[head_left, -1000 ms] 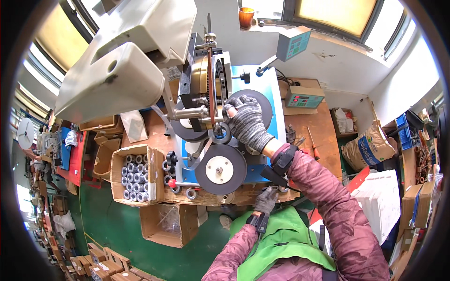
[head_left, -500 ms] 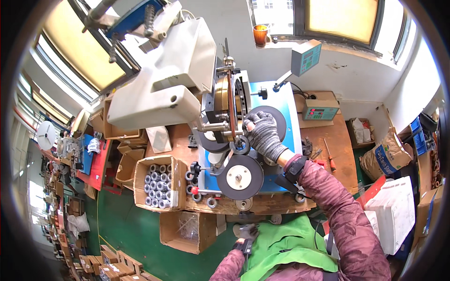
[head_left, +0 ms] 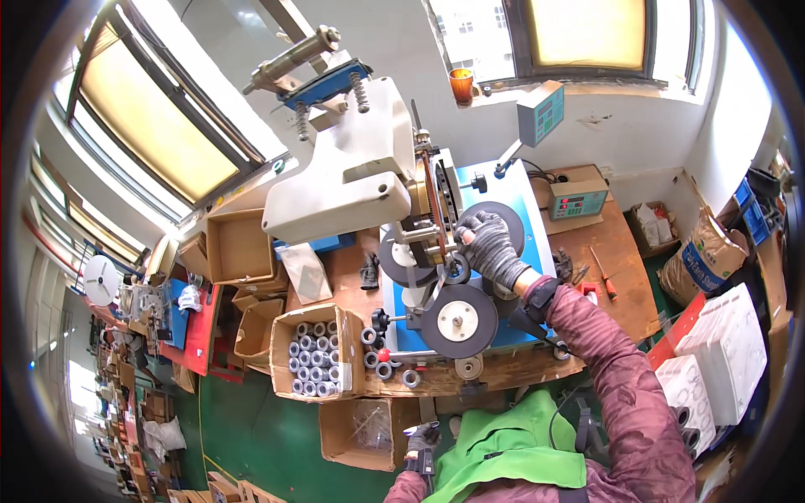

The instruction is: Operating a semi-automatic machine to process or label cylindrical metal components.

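With curled fingers close together, hold impossible to tell, the right hand (head_left: 491,250) seems to be adjusting the dark ring (head_left: 459,279) just left and near among the black rollers (head_left: 458,321), calling next for careful centring, while the left hand (head_left: 424,437), its finger state unclear, hangs beside the open box (head_left: 340,429).

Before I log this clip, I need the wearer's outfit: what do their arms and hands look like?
The right hand wears a grey-and-black streaked knitted glove; the left hand wears a grey glove. Each arm has a black wrist strap. The sleeves are mauve and wrinkled, the right showing a darker mottled pattern.
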A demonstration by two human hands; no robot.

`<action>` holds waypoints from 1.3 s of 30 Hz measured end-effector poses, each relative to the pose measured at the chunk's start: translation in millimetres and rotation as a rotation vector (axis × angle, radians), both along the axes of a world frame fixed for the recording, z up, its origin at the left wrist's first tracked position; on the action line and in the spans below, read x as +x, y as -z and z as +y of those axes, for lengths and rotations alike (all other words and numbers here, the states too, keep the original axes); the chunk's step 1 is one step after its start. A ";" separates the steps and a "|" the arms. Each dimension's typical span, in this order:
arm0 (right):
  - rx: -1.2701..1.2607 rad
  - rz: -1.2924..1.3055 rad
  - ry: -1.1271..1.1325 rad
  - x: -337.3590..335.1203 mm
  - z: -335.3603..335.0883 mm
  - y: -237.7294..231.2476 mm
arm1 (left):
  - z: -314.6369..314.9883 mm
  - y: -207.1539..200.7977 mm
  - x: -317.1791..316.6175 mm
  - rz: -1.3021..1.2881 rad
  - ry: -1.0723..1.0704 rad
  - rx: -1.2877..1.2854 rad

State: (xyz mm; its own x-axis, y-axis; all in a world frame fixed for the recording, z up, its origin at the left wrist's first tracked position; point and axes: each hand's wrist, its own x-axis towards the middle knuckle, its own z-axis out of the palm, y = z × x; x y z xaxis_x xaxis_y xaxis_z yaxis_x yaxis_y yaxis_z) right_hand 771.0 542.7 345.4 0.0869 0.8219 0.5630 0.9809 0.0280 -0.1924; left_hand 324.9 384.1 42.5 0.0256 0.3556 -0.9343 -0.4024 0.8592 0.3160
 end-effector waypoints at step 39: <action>-0.046 0.081 -0.022 0.5 -2.0 -4.4 | -44.6 -46.2 330.3 -0.656 0.362 0.289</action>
